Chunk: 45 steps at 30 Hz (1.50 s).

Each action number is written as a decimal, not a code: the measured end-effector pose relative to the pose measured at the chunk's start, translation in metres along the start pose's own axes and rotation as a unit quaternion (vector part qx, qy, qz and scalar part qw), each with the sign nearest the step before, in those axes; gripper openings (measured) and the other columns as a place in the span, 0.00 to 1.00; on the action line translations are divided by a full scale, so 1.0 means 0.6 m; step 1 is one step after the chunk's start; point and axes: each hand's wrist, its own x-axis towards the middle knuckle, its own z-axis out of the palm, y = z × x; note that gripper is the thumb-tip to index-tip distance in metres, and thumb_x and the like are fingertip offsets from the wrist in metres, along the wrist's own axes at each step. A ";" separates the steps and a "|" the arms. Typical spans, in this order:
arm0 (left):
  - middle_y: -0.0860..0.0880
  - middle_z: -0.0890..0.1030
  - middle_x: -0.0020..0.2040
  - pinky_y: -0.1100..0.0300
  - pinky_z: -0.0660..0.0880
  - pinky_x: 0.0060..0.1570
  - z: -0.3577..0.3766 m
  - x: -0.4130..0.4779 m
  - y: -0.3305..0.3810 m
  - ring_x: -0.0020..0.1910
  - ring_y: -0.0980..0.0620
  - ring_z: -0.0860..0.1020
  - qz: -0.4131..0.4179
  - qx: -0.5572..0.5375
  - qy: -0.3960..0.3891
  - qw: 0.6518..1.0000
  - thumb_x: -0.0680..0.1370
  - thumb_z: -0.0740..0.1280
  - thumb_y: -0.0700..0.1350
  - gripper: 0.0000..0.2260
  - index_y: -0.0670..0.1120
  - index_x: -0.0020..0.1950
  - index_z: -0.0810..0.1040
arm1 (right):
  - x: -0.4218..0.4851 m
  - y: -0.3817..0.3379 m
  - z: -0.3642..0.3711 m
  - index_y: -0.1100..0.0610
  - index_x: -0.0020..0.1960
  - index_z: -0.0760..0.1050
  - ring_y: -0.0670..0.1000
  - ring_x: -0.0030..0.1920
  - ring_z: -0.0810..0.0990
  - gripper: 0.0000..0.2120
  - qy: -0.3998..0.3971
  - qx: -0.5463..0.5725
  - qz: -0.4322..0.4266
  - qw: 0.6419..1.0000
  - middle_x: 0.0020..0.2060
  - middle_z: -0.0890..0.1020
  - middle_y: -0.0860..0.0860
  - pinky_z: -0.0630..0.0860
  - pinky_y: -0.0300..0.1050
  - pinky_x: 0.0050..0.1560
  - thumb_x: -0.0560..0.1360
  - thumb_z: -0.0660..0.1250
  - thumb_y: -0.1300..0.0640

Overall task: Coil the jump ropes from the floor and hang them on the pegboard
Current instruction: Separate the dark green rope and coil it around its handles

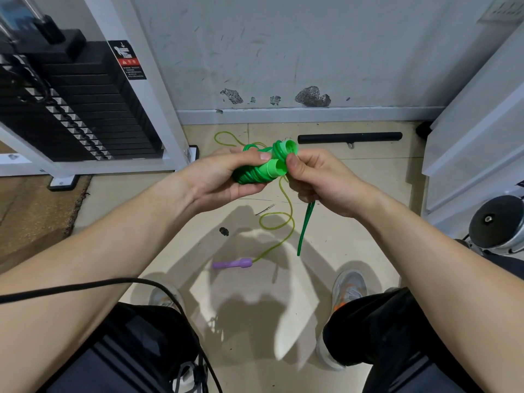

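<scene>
Hands meeting on green jump rope (249, 174).
Left hand (221, 177) is gripping its wrapped handles (272, 169); right hand (320, 182) is pinching the cord, loose end (304, 228) dangling. Purple-handled rope (231, 263) is lying on the floor (192, 217).

We look down at a pale beige tiled floor (354, 194) crossed by hard shadows (255, 307). Ahead is a scuffed grey-white wall (283, 52) with dark chipped patches (312, 97) just above its skirting (312, 114). At our left a black weight stack (85, 109) stands in a white frame (158, 95), beside a brown mat (31, 217). A black bar (350, 137) lies near the wall. White panels (476, 123) and a shiny metal disc (496, 225) are at our right.
</scene>
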 end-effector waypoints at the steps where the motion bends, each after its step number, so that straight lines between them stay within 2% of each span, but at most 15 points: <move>1: 0.49 0.84 0.38 0.65 0.80 0.36 0.000 -0.001 0.001 0.38 0.56 0.83 -0.012 0.000 -0.006 1.000 0.70 0.69 0.42 0.09 0.44 0.49 0.79 | -0.002 -0.002 -0.001 0.59 0.43 0.73 0.43 0.26 0.60 0.31 0.002 -0.018 -0.013 1.000 0.27 0.64 0.43 0.54 0.36 0.26 0.65 0.71 0.30; 3: 0.49 0.83 0.40 0.65 0.80 0.36 -0.003 -0.004 0.003 0.38 0.57 0.82 -0.035 0.005 -0.020 0.999 0.69 0.70 0.43 0.12 0.43 0.52 0.79 | -0.007 -0.004 -0.001 0.55 0.41 0.76 0.44 0.26 0.63 0.26 0.000 -0.053 -0.035 0.998 0.27 0.69 0.44 0.56 0.36 0.26 0.67 0.70 0.31; 6: 0.49 0.82 0.43 0.64 0.80 0.37 -0.008 -0.004 0.000 0.39 0.57 0.82 -0.060 0.014 -0.032 0.998 0.69 0.75 0.39 0.14 0.42 0.52 0.78 | -0.013 -0.004 -0.001 0.62 0.42 0.76 0.50 0.27 0.62 0.31 -0.003 -0.092 -0.047 0.995 0.30 0.77 0.49 0.57 0.40 0.25 0.70 0.68 0.31; 9: 0.47 0.80 0.48 0.63 0.79 0.37 -0.011 -0.001 -0.001 0.40 0.55 0.82 -0.076 0.016 -0.028 0.997 0.68 0.72 0.42 0.20 0.42 0.58 0.74 | -0.019 -0.003 -0.001 0.58 0.43 0.78 0.49 0.27 0.61 0.23 -0.009 -0.090 -0.049 0.995 0.33 0.81 0.51 0.58 0.39 0.26 0.73 0.67 0.36; 11: 0.47 0.81 0.47 0.63 0.80 0.37 -0.013 0.000 -0.002 0.40 0.55 0.82 -0.089 0.022 -0.036 0.995 0.68 0.73 0.41 0.15 0.43 0.53 0.77 | -0.023 -0.005 -0.001 0.60 0.44 0.78 0.48 0.27 0.62 0.21 -0.009 -0.097 -0.048 0.994 0.33 0.82 0.51 0.59 0.38 0.26 0.75 0.66 0.40; 13: 0.49 0.83 0.44 0.63 0.80 0.38 -0.012 -0.003 -0.001 0.40 0.56 0.82 -0.102 0.032 -0.050 0.993 0.68 0.75 0.38 0.06 0.45 0.43 0.83 | -0.027 -0.006 0.001 0.61 0.44 0.78 0.49 0.26 0.63 0.18 0.003 -0.114 -0.048 0.992 0.33 0.82 0.52 0.60 0.37 0.25 0.77 0.65 0.45; 15: 0.50 0.84 0.43 0.64 0.81 0.40 -0.008 -0.004 -0.002 0.41 0.57 0.82 -0.110 0.038 -0.054 0.992 0.68 0.72 0.41 0.04 0.48 0.40 0.86 | -0.027 -0.008 0.003 0.60 0.43 0.77 0.49 0.25 0.64 0.14 0.018 -0.134 -0.044 0.990 0.34 0.83 0.53 0.62 0.37 0.25 0.79 0.63 0.51; 20: 0.50 0.83 0.48 0.63 0.81 0.49 -0.012 0.005 -0.005 0.49 0.56 0.80 -0.117 0.003 -0.037 0.992 0.68 0.74 0.40 0.16 0.45 0.55 0.80 | -0.027 -0.021 -0.002 0.65 0.44 0.76 0.45 0.25 0.68 0.14 0.025 -0.198 -0.041 0.979 0.32 0.82 0.46 0.66 0.35 0.28 0.83 0.59 0.57; 24: 0.51 0.84 0.49 0.64 0.80 0.43 -0.018 0.002 -0.005 0.45 0.59 0.82 -0.136 0.025 -0.038 0.990 0.68 0.74 0.41 0.15 0.46 0.55 0.80 | -0.031 -0.015 0.006 0.64 0.42 0.76 0.46 0.25 0.70 0.17 0.033 -0.239 -0.037 0.970 0.24 0.77 0.46 0.68 0.37 0.30 0.83 0.58 0.56; 26: 0.51 0.84 0.51 0.64 0.80 0.45 -0.021 0.000 -0.006 0.48 0.59 0.82 -0.153 0.039 -0.052 0.986 0.69 0.73 0.41 0.14 0.47 0.55 0.81 | -0.031 -0.011 0.011 0.61 0.40 0.77 0.49 0.26 0.72 0.17 0.033 -0.267 -0.040 0.962 0.25 0.77 0.50 0.69 0.40 0.33 0.82 0.58 0.55; 29: 0.52 0.85 0.50 0.65 0.80 0.48 -0.022 -0.003 -0.010 0.48 0.59 0.82 -0.181 0.079 -0.055 0.979 0.66 0.73 0.42 0.15 0.48 0.53 0.82 | -0.031 -0.008 0.015 0.58 0.39 0.75 0.46 0.26 0.73 0.16 0.035 -0.301 -0.040 0.952 0.26 0.78 0.44 0.69 0.37 0.33 0.84 0.58 0.61; 33: 0.51 0.85 0.48 0.65 0.80 0.48 -0.018 -0.004 -0.017 0.46 0.59 0.83 -0.174 0.056 -0.059 0.981 0.66 0.75 0.42 0.15 0.47 0.52 0.81 | -0.025 -0.005 0.016 0.58 0.39 0.74 0.44 0.27 0.73 0.14 0.050 -0.323 -0.050 0.944 0.28 0.78 0.44 0.69 0.35 0.32 0.83 0.59 0.60; 37: 0.52 0.84 0.47 0.65 0.80 0.44 -0.021 0.000 -0.011 0.44 0.60 0.82 -0.141 0.031 -0.078 0.986 0.69 0.69 0.44 0.13 0.47 0.53 0.81 | -0.014 -0.012 0.006 0.59 0.41 0.74 0.48 0.28 0.74 0.12 0.011 -0.264 -0.055 0.963 0.31 0.79 0.46 0.70 0.36 0.33 0.82 0.58 0.58; 40: 0.49 0.82 0.47 0.64 0.80 0.42 -0.021 0.002 -0.005 0.42 0.58 0.82 -0.120 -0.003 -0.061 0.991 0.70 0.71 0.41 0.13 0.45 0.53 0.80 | -0.008 -0.016 -0.004 0.60 0.43 0.73 0.48 0.28 0.71 0.11 -0.024 -0.185 -0.032 0.982 0.33 0.78 0.50 0.70 0.38 0.32 0.81 0.58 0.56; 45: 0.47 0.83 0.49 0.64 0.81 0.42 -0.016 -0.003 0.004 0.44 0.56 0.82 -0.099 0.026 -0.048 0.994 0.68 0.69 0.43 0.17 0.44 0.57 0.79 | -0.006 -0.017 -0.018 0.55 0.39 0.80 0.49 0.28 0.63 0.11 -0.033 -0.090 0.027 0.995 0.31 0.66 0.58 0.61 0.37 0.27 0.78 0.64 0.54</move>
